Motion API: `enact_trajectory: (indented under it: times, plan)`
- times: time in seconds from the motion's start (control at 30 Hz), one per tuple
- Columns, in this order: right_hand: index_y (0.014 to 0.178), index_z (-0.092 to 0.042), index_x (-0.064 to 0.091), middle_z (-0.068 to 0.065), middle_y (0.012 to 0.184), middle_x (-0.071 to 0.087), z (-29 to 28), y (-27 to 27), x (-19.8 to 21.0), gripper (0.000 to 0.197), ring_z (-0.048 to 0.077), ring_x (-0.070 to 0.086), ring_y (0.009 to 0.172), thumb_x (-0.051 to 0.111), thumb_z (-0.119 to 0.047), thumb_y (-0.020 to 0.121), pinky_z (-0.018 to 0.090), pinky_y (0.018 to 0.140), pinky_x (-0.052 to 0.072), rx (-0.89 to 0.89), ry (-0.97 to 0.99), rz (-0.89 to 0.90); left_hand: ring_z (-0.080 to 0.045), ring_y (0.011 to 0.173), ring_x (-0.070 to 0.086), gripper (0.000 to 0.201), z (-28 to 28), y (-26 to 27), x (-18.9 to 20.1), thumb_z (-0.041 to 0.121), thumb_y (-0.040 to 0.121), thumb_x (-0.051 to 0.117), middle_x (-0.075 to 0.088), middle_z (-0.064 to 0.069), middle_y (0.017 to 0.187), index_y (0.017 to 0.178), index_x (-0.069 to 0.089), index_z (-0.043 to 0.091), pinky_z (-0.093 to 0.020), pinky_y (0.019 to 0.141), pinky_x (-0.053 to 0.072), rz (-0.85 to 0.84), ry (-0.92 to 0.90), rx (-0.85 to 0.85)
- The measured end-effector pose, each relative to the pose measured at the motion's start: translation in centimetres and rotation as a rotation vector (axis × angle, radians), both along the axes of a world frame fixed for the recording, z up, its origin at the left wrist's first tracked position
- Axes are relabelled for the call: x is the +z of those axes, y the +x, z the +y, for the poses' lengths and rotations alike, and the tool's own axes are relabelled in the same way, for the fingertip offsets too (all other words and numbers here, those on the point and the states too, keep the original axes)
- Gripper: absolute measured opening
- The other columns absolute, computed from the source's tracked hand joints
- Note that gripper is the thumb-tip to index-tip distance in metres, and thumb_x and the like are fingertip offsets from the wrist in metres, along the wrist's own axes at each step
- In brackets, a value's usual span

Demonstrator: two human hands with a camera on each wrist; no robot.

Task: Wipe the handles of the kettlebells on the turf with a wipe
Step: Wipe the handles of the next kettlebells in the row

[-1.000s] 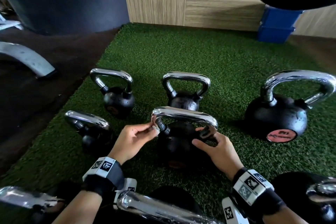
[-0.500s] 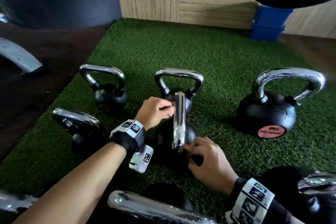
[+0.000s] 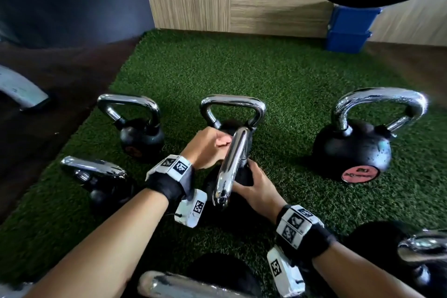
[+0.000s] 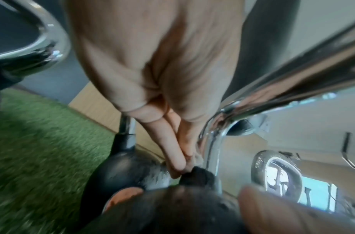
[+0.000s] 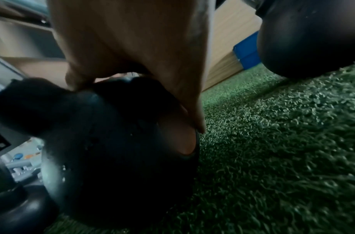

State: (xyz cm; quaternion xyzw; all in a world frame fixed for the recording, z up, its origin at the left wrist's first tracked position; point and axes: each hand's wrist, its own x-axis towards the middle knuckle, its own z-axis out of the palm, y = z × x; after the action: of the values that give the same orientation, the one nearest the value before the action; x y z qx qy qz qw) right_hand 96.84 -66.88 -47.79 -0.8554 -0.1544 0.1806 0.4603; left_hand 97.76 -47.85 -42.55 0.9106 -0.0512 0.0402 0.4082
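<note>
Kettlebells stand on the green turf (image 3: 278, 75), and the middle one (image 3: 239, 176) is between the two hands, its chrome handle (image 3: 233, 164) seen edge-on and pointing toward the camera. The left hand (image 3: 205, 147) is at the far end of this handle; its fingers (image 4: 172, 152) lie together against the chrome leg and seem to pinch a small pale wipe (image 4: 197, 159), which is blurred. The right hand (image 3: 256, 189) holds the black body of the kettlebell, fingers curled over it. A larger kettlebell (image 3: 353, 147) with a red label stands well apart on the right.
</note>
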Motion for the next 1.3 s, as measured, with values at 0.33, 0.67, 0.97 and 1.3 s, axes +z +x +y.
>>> enact_trajectory:
  times: [0.33, 0.67, 0.97, 1.3]
  plan:
    - [0.147, -0.027, 0.042, -0.002, 0.14, 0.052, -0.4, 0.2, -1.2, 0.11, 0.016, 0.052, 0.126, 0.066, -0.083, 0.055, 0.04, 0.111, 0.042, 0.004, 0.064, -0.004, -0.001, 0.103, 0.071, 0.025, -0.7, 0.1, 1.8, 0.014, 0.094, 0.072, 0.078, 0.008, 0.111, 0.115, 0.078, 0.024, -0.031, 0.095, 0.059, -0.067, -0.102, 0.164]
    - [0.139, -0.031, 0.05, -0.006, 0.131, 0.056, -0.4, 0.1, -1.7, 0.094, 0.012, 0.056, 0.12, 0.069, -0.077, 0.059, 0.038, 0.108, 0.044, 0.0, 0.118, -0.035, -0.002, 0.107, 0.071, 0.027, 1.3, -3.1, 4.6, 0.033, 0.086, 0.078, 0.076, 0.016, 0.112, 0.112, 0.075, 0.041, -0.02, 0.096, 0.055, -0.035, -0.19, -0.06]
    - [0.14, -0.032, 0.049, -0.005, 0.133, 0.056, -0.3, 0.3, -2.2, 0.1, 0.014, 0.055, 0.122, 0.067, -0.082, 0.055, 0.04, 0.111, 0.043, -0.011, 0.115, -0.047, -0.016, 0.082, 0.076, 0.01, 0.9, -4.9, 5.7, 0.006, 0.088, 0.076, 0.079, -0.012, 0.089, 0.096, 0.081, 0.003, -0.022, 0.073, 0.061, 0.329, -0.527, -0.023]
    - [0.141, -0.029, 0.049, -0.004, 0.133, 0.057, -0.2, 0.5, -2.6, 0.103, 0.012, 0.056, 0.123, 0.067, -0.083, 0.055, 0.041, 0.111, 0.044, -0.015, 0.13, -0.05, -0.012, 0.075, 0.073, 0.009, 1.5, -8.4, 5.6, 0.01, 0.087, 0.076, 0.078, -0.011, 0.084, 0.094, 0.082, 0.009, -0.02, 0.068, 0.06, 0.384, -0.443, -0.125]
